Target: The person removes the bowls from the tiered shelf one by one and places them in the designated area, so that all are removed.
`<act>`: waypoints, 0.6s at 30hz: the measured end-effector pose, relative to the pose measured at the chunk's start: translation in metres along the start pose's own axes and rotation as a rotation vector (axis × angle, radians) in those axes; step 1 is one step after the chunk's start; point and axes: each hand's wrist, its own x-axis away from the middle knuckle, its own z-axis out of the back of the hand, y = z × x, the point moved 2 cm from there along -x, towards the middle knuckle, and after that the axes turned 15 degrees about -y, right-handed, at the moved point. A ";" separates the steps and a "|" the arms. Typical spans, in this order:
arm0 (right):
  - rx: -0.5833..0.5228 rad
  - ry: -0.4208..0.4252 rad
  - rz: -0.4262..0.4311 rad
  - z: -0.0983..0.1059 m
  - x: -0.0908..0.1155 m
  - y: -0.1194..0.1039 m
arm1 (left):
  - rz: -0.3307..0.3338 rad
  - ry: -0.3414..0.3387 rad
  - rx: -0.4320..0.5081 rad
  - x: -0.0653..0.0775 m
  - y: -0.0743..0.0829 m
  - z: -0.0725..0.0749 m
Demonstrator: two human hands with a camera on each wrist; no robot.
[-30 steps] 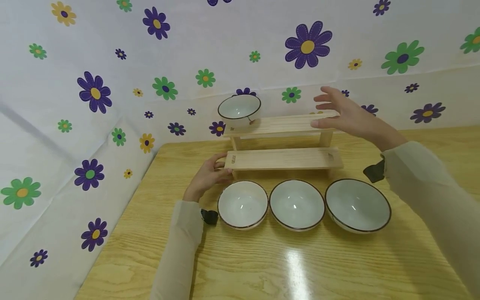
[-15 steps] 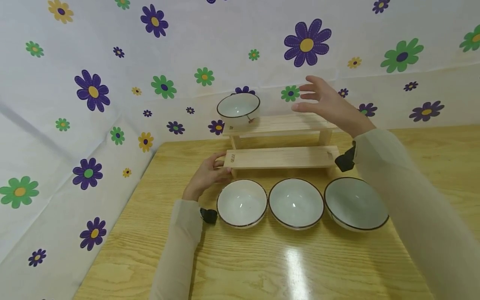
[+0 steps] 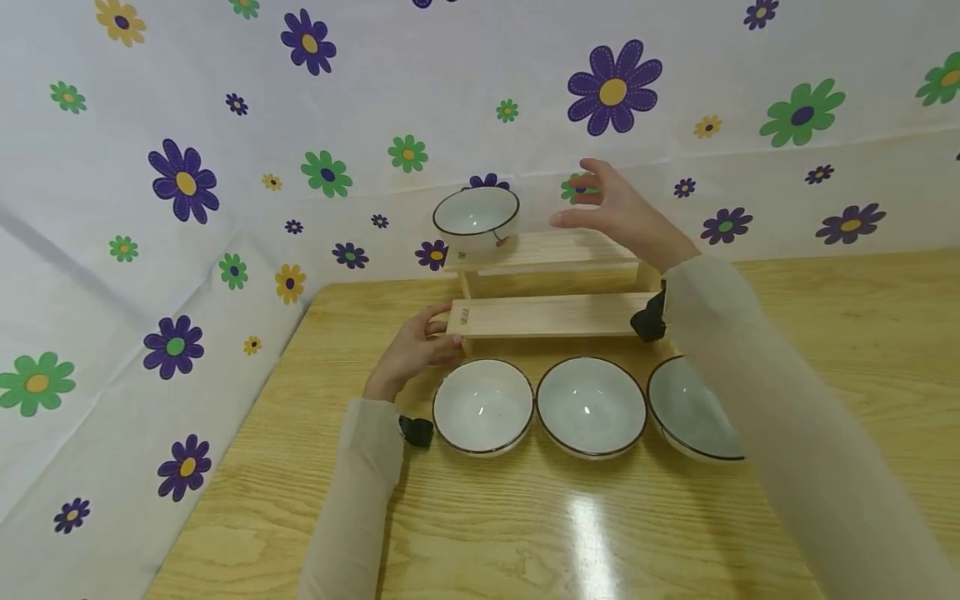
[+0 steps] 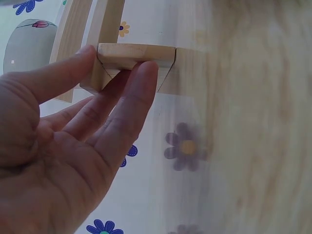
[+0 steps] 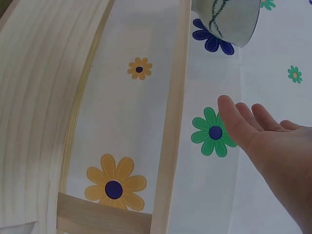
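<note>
A two-step wooden shelf [image 3: 555,317] stands on the table with one bowl [image 3: 477,213] on the left end of its upper board. My left hand [image 3: 408,350] grips the left end of the lower board; in the left wrist view the thumb and fingertips [image 4: 146,75] lie around its wooden end. Above the upper board, to the right of that bowl, my right hand [image 3: 615,208] hangs in the air with spread, lightly bent fingers and nothing in them. The right wrist view shows the hand apart from the painted bowl [image 5: 229,22].
In front of the shelf stand a left bowl [image 3: 483,408], a middle bowl [image 3: 591,408] and a right bowl [image 3: 690,412], side by side. My right sleeve partly covers the right one. A flower-print cloth [image 3: 450,83] hangs behind and to the left of the wooden table [image 3: 480,525].
My right hand has moved left over the upper board towards the bowl there, and its sleeve now covers part of the right bowl. The left hand has kept its place.
</note>
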 end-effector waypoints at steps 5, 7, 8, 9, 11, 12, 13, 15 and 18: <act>-0.008 -0.004 -0.014 -0.008 -0.010 0.000 | -0.001 0.000 -0.005 0.000 0.000 -0.001; -0.008 -0.005 -0.023 -0.010 -0.013 0.001 | -0.001 -0.001 -0.005 0.000 0.001 -0.001; -0.013 -0.006 -0.025 -0.011 -0.015 0.001 | -0.002 -0.002 -0.005 0.000 0.001 -0.001; -0.018 -0.007 -0.027 -0.012 -0.017 0.002 | -0.002 -0.003 -0.004 -0.001 0.002 -0.002; -0.023 -0.007 -0.029 -0.014 -0.020 0.003 | 0.000 -0.002 0.001 -0.001 0.001 -0.002; -0.023 -0.006 -0.032 -0.015 -0.022 0.003 | 0.003 -0.001 0.002 -0.001 0.001 -0.002; -0.024 -0.006 -0.033 -0.016 -0.024 0.004 | 0.005 0.001 0.004 -0.001 0.001 -0.001; -0.030 -0.004 -0.034 -0.018 -0.028 0.004 | 0.008 0.003 0.007 -0.001 0.000 -0.001; -0.042 -0.004 -0.028 -0.021 -0.034 0.005 | 0.006 0.004 0.003 -0.001 0.000 0.000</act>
